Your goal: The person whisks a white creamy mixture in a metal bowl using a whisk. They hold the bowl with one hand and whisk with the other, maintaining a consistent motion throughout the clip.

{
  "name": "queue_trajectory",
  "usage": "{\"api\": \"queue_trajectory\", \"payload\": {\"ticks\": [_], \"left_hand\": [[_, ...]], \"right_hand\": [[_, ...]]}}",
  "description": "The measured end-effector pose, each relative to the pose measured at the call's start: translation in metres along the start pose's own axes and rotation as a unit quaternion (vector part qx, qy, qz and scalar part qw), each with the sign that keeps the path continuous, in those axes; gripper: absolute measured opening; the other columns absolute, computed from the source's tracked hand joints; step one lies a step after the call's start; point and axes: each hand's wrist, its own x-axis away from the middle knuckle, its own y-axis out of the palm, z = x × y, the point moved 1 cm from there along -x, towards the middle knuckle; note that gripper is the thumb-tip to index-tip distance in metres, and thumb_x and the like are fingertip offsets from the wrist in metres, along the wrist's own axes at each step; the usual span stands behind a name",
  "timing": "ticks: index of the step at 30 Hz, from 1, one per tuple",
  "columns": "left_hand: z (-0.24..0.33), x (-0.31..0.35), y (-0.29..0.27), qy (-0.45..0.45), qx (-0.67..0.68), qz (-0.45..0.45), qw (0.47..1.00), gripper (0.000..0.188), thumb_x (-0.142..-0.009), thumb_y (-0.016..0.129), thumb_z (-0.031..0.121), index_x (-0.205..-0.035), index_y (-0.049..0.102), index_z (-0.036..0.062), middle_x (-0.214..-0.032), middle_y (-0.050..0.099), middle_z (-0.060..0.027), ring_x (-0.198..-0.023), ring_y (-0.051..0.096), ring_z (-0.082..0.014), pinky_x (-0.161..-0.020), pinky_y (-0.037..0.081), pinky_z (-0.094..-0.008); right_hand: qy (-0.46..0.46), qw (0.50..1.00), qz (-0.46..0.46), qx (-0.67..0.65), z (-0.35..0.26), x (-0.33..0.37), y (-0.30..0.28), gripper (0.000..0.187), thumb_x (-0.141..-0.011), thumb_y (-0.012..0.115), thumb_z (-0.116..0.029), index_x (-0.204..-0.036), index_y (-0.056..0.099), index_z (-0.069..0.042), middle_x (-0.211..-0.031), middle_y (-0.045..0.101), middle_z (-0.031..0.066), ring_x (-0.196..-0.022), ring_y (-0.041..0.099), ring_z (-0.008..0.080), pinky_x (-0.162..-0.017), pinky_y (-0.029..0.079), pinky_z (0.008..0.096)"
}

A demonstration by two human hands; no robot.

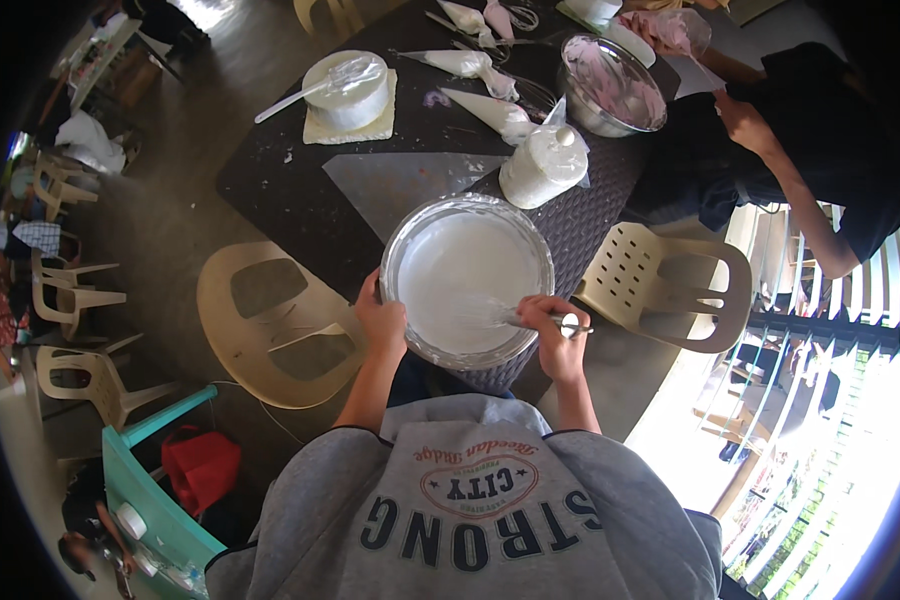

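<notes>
A large metal mixing bowl (394,300) sits at the near corner of the dark table, with smooth white cream (460,260) in it. My left hand (381,318) grips the bowl's left rim. In my right hand (558,335), at the near right side of the bowl, is a whisk (490,311); its wires dip into the cream and its handle end sticks out past my fingers. Beyond the bowl stands a small white-frosted cylinder (544,168) with a ball on top. A clear sheet (400,190) lies flat to the left of it.
A white-frosted cake (348,92) on a square board (320,128) carries a spatula (290,105). Filled piping bags (490,112) lie farther back. A bowl of pink cream (615,85) stands by another person's hand (746,122). Plastic chairs flank me left (280,325) and right (670,285).
</notes>
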Motion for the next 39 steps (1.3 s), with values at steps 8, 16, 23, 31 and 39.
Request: {"api": "queue_trajectory", "payload": {"ticks": [8,16,23,31,39], "left_hand": [[0.026,0.003,-0.004,-0.002,-0.103,-0.152,0.983,0.079,-0.055,0.050,-0.008,-0.131,0.028,0.0029,-0.127,0.035,-0.0153,-0.110,0.041,-0.0204,-0.086,0.038,-0.0293],[0.045,-0.003,-0.034,-0.002,-0.012,-0.205,0.979,0.088,-0.080,0.039,0.059,-0.139,-0.009,0.0139,-0.145,-0.014,-0.0066,-0.132,-0.018,-0.0194,-0.105,-0.011,-0.0348],[0.066,-0.010,-0.045,-0.109,0.119,-0.260,0.952,0.093,-0.071,0.010,0.080,-0.139,-0.008,0.0201,-0.144,-0.020,-0.0048,-0.131,-0.020,-0.0196,-0.101,-0.020,-0.0350],[0.057,-0.002,-0.038,-0.041,-0.090,-0.081,0.992,0.064,-0.084,0.042,0.051,-0.129,0.028,0.0074,-0.123,0.039,-0.0096,-0.111,0.037,-0.0167,-0.092,0.027,-0.0346],[0.020,0.004,-0.021,0.131,-0.252,-0.087,0.955,0.021,-0.086,0.054,0.019,-0.088,0.055,-0.0020,-0.070,0.058,-0.0056,-0.065,0.053,-0.0080,-0.058,0.041,-0.0221]], "right_hand": [[-0.062,0.996,0.061,0.016,-0.011,-0.010,0.012,0.002,-0.077,0.057,0.001,-0.076,0.058,0.003,-0.076,0.061,0.0072,-0.068,0.055,0.0100,-0.065,0.045,0.0233],[-0.041,0.997,0.035,0.051,-0.014,-0.007,0.016,0.004,-0.078,0.059,-0.001,-0.075,0.058,0.002,-0.072,0.061,0.0059,-0.067,0.055,0.0095,-0.063,0.044,0.0228],[-0.042,0.995,0.021,0.085,-0.014,-0.005,0.020,0.006,-0.077,0.061,-0.004,-0.074,0.059,0.000,-0.068,0.059,0.0028,-0.064,0.053,0.0072,-0.060,0.042,0.0219],[-0.083,0.993,0.009,0.087,-0.008,0.000,0.029,0.008,-0.078,0.059,-0.002,-0.071,0.056,0.000,-0.066,0.057,0.0036,-0.063,0.051,0.0086,-0.059,0.042,0.0236],[-0.154,0.969,0.194,-0.024,0.007,-0.008,0.023,0.023,-0.084,0.053,-0.002,-0.064,0.043,-0.002,-0.056,0.047,0.0058,-0.050,0.043,0.0105,-0.045,0.035,0.0248]]}}
